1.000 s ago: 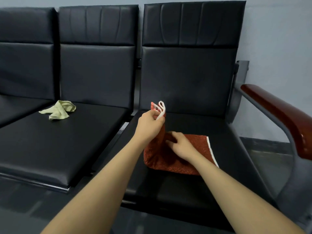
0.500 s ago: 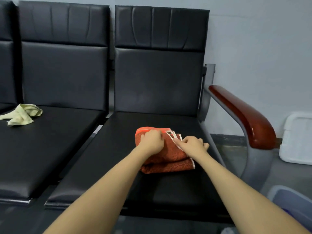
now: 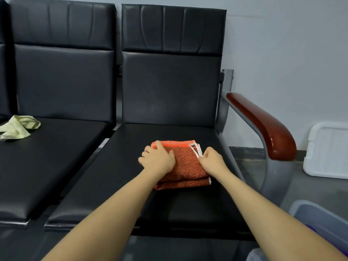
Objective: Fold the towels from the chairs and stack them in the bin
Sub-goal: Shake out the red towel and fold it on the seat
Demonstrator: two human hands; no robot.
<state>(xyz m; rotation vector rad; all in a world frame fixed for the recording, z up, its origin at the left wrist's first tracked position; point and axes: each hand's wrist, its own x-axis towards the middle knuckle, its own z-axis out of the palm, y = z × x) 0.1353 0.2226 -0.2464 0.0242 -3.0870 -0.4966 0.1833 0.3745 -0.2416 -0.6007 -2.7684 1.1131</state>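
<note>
An orange towel [image 3: 185,162] is being folded on the right-hand chair seat [image 3: 116,178]. It is being pressed flat by the left hand [image 3: 158,160], fingers spread, while its white-trimmed right edge is being pinched by the right hand [image 3: 211,160]. Edges are best being squared before lifting. Its long axis is running toward the backrest. A blue bin [image 3: 320,221] is waiting lower right.

No text, label, brand, number or sign can be read anywhere in the frame.
</note>
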